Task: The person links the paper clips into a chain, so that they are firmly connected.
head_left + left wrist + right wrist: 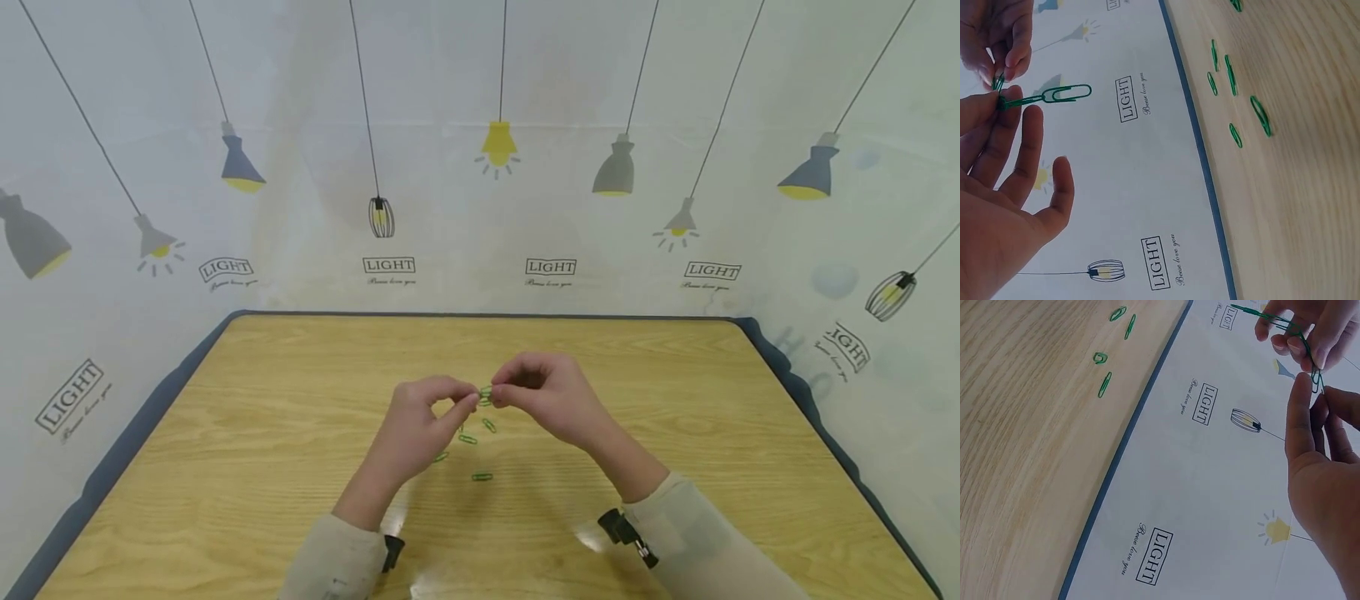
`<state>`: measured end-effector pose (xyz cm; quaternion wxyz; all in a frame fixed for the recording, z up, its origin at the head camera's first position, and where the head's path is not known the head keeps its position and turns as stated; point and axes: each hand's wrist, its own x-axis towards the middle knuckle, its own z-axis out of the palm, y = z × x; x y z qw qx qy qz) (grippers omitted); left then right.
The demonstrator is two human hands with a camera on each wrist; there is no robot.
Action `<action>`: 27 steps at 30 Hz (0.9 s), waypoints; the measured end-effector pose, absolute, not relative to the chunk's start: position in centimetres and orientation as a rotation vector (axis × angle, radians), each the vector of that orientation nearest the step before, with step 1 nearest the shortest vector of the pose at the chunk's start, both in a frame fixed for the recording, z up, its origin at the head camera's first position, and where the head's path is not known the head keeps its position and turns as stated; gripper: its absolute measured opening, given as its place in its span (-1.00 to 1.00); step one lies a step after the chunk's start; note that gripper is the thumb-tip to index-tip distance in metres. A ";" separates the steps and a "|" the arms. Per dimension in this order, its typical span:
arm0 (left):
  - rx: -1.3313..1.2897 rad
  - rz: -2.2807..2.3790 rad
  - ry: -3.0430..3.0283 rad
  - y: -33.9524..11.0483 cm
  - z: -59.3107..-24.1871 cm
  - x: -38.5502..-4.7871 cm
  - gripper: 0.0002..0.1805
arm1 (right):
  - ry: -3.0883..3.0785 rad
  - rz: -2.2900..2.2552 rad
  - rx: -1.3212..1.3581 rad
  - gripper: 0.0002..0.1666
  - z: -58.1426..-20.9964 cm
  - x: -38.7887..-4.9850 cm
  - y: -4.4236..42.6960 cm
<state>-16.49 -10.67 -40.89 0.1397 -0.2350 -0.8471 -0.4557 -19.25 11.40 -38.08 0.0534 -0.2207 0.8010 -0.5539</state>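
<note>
The left arm (367,492) slanted up from the lower left and the right arm (618,458) from the lower right, long pale sleeves (712,533) ending short of the hands. The left hand (416,421) and right hand (555,400) stood nearly tip to tip — each pinching between thumb and forefinger, with a rounded gap behind the pinch. On the left hand, the other fingers (1025,162) curved gently — the outermost set well apart from its neighbour.
</note>
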 end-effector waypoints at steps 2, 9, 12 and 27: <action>-0.704 -1.221 -2.425 -10.6 -41.0 -16.5 -0.88 | 2.464 -1.655 -0.663 -0.93 -38.0 -19.1 11.3; -0.752 -0.867 -2.347 -10.5 -41.4 -16.6 -0.95 | 2.489 -1.568 -0.588 -0.92 -37.7 -19.0 11.1; -0.757 -0.751 -2.317 -10.5 -41.7 -16.6 -0.96 | 2.375 -1.604 -0.482 -0.87 -37.6 -19.4 11.2; -0.793 -0.662 -2.188 -10.2 -41.9 -16.9 -0.96 | 1.881 -1.806 -0.291 -0.72 -37.7 -20.6 12.3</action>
